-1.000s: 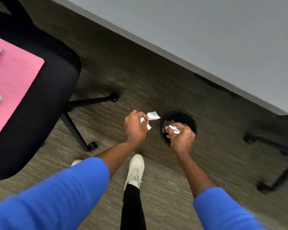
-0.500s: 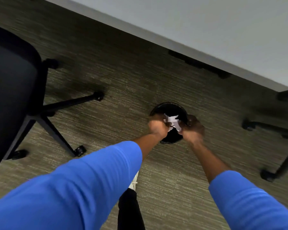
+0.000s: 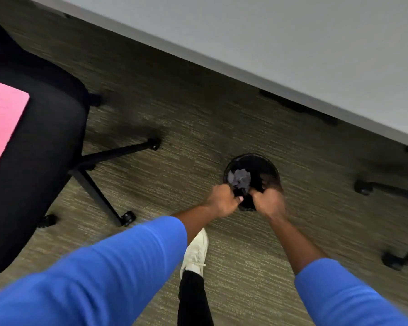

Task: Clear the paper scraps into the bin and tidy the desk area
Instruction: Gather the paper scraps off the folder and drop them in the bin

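A small round black bin (image 3: 270, 164) stands on the carpet below the desk edge. Crumpled grey-white paper scraps (image 3: 240, 177) lie inside it, on its left side. My left hand (image 3: 222, 201) hovers at the bin's near-left rim with its fingers curled in and no paper showing. Over the near rim, close beside the left hand, my right hand (image 3: 267, 202) is motion-blurred, its fingers curled downward, and no paper shows in it either. Both forearms reach out of blue sleeves.
A black office chair (image 3: 33, 149) stands at the left, a pink sheet (image 3: 0, 123) overlapping it, its wheeled legs spreading toward the bin. The grey desk top (image 3: 292, 43) crosses the upper right. Another chair base (image 3: 386, 191) sits at right. My white shoe (image 3: 196, 252) is below the hands.
Both hands carried white scraps over the bin and came together above it. The scraps now lie inside the bin, and neither hand shows paper.
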Tool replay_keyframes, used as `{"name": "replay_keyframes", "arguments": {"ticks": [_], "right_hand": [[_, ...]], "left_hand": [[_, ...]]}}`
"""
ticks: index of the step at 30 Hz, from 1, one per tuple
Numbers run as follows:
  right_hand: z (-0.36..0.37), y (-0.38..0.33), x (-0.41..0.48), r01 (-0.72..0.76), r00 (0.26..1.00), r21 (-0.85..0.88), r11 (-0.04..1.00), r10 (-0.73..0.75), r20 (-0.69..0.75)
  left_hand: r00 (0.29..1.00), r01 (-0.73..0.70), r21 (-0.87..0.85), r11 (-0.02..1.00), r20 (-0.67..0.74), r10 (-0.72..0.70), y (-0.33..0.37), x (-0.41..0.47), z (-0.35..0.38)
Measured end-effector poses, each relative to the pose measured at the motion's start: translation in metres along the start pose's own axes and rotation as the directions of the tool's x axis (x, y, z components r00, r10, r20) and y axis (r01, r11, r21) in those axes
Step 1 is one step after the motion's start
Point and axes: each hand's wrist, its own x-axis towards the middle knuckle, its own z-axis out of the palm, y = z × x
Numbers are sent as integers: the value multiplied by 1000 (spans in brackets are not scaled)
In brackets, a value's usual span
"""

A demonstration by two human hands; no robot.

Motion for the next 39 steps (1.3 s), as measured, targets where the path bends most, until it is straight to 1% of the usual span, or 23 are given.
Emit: {"name": "replay_keyframes", "arguments": {"ticks": [3, 6, 9, 11, 15, 17, 20, 23, 27, 29, 32, 34, 36, 39], "right_hand": [[12, -27, -14, 35, 998, -58, 998, -38, -41], [20, -61, -32, 101, 991, -29, 994, -104, -88], [30, -102, -54, 178, 981, 11, 984, -177, -76], [38, -133, -70, 272, 961, 10, 962, -271, -54], [53, -197, -108, 463, 886, 81, 883, -459, -59], [63, -231, -129, 535, 845, 106, 838, -532, -55], [81, -279, -157, 624, 779, 143, 768, -626, -37], [101, -320, -181, 690, 712, 174, 703, -702, 14], [127, -360, -200, 732, 657, 173, 659, -750, 76], [144, -378, -210, 767, 616, 145, 626, -780, 111], [171, -402, -225, 821, 545, 82, 565, -818, 184], [185, -415, -232, 854, 496, 44, 519, -836, 233], [192, -426, -233, 882, 453, -2, 472, -845, 285], [211, -451, -243, 917, 393, -105, 384, -828, 400]], "left_hand": [[998, 26, -25, 999, -63, -28, -14, -22, -24], [989, 28, -109, 994, -139, -43, -26, -47, -55], [971, -3, -173, 985, -237, -38, -39, -80, -94], [954, -19, -201, 979, -296, -42, -52, -104, -121], [918, -16, -215, 977, -390, -71, -82, -148, -174], [895, -16, -219, 976, -438, -84, -101, -169, -198], [842, -7, -208, 978, -529, -107, -131, -199, -231], [777, 12, -194, 981, -615, -132, -161, -227, -263], [694, 22, -136, 990, -712, -113, -199, -256, -299], [641, 55, -98, 994, -760, -110, -220, -271, -317], [579, 165, -23, 986, -807, -115, -252, -289, -341], [563, 238, 3, 971, -815, -136, -267, -296, -354], [558, 279, 14, 960, -816, -150, -270, -298, -364], [546, 367, 58, 929, -822, -164, -286, -300, -376]]}}
